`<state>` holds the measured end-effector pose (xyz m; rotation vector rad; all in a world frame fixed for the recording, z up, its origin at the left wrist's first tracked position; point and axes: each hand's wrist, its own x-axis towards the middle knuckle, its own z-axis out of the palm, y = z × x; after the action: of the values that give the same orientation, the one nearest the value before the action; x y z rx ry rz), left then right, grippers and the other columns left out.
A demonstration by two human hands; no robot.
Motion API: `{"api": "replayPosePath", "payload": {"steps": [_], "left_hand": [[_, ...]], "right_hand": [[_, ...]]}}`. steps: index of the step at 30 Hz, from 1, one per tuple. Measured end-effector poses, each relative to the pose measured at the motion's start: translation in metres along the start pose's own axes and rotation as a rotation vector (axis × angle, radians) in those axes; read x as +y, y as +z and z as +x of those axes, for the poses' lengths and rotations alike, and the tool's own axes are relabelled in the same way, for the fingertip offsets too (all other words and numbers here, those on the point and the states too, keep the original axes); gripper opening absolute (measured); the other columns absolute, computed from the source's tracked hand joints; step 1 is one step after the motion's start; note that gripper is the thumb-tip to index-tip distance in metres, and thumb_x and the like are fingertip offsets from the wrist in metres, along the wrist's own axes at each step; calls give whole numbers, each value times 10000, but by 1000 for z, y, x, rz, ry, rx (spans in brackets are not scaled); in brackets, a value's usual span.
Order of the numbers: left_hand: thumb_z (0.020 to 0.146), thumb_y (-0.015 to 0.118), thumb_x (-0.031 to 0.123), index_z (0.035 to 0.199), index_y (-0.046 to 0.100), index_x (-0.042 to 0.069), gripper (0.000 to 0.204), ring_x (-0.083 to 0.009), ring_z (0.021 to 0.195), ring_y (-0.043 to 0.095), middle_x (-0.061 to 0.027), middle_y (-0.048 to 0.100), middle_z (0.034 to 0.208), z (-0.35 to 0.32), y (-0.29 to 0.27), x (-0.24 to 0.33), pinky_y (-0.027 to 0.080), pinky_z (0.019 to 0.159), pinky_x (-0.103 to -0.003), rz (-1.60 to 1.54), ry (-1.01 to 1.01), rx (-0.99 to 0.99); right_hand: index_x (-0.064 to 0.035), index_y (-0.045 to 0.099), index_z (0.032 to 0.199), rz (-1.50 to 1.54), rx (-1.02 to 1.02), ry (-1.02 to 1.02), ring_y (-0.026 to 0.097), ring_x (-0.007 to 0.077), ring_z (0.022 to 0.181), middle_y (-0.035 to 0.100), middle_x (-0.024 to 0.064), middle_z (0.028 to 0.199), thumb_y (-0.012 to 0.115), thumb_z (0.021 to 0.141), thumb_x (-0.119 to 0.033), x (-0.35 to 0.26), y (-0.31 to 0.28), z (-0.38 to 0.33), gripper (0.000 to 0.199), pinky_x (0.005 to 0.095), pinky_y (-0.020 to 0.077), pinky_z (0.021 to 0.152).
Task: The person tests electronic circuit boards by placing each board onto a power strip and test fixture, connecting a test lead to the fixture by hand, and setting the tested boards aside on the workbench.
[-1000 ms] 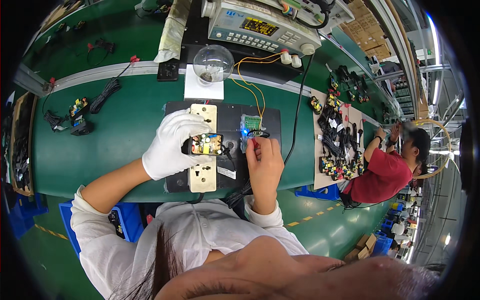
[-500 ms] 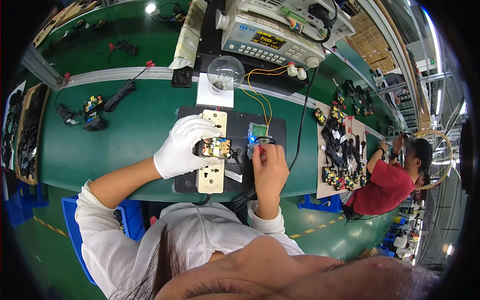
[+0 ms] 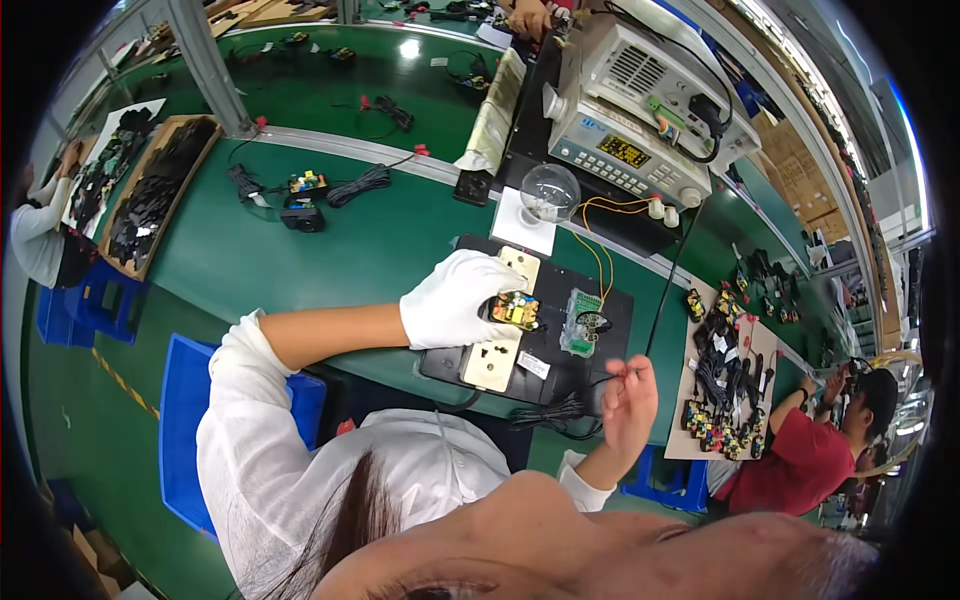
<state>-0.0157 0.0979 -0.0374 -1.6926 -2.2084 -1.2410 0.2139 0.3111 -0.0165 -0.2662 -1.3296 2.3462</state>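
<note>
My left hand [image 3: 462, 305], in a white glove, is closed around an open-cased power adapter [image 3: 515, 310] with its circuit board showing. It holds the adapter over the cream socket strip [image 3: 490, 365], which lies on a black board. My bare right hand [image 3: 628, 405] is raised to the right of that board, thumb and fingers pinched on a thin black cable [image 3: 603, 381]. The cable's end is too small to make out. A small green circuit board [image 3: 581, 322] with a black wire loop sits apart from both hands. A bundle of black cable [image 3: 552, 412] hangs at the table's front edge.
Behind the socket strip stands a glass bulb [image 3: 550, 192] on a white base. Stacked test instruments [image 3: 630, 150] are at the back. More adapters and cables lie on a cardboard sheet [image 3: 680, 430] at right. A blue bin [image 3: 185, 440] is at lower left; co-workers are at both sides.
My right hand has drawn away from the green board toward the lower right, with the cable. The blue light on that board is off. The view has swung left.
</note>
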Motion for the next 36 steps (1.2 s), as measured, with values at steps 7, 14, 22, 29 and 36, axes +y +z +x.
{"api": "replayPosePath", "payload": {"steps": [7,14,22,29,36], "left_hand": [[677,857,404,1009,666,111,482,-294,741,591,-49,619,768,38,-18,57,443,708,-398,105,149,63],[781,658,265,1022,653,113,285,-143,571,469,32,454,652,50,-10,95,361,560,-333,391,786,202],[774,677,225,1109,681,136,347,-175,704,533,26,545,794,55,8,71,484,742,-350,143,837,104],[808,663,-39,1086,635,53,294,-317,922,641,-126,665,1029,70,-7,-75,512,826,-404,-13,270,609],[860,617,42,1263,582,35,405,-350,1176,581,-182,600,1259,123,14,-225,457,1036,-421,16,-489,791]], "right_hand": [[61,495,1269,-354,-270,8,597,198,975,599,129,1053,667,927,-130,15,27,-24,428,356,480,945],[62,387,1443,-182,8,-192,504,237,1292,508,145,1407,751,910,-202,44,54,-46,697,386,390,1096],[75,478,1315,-233,236,-386,575,330,1187,557,199,1308,653,963,-224,36,29,-48,494,487,470,1014],[75,521,1315,-734,109,-626,674,240,1020,679,166,1134,608,853,-35,-60,-30,10,482,346,511,951],[8,637,1177,-904,365,-664,620,115,932,680,48,1054,709,952,-207,-119,-102,210,320,252,482,850]]}}
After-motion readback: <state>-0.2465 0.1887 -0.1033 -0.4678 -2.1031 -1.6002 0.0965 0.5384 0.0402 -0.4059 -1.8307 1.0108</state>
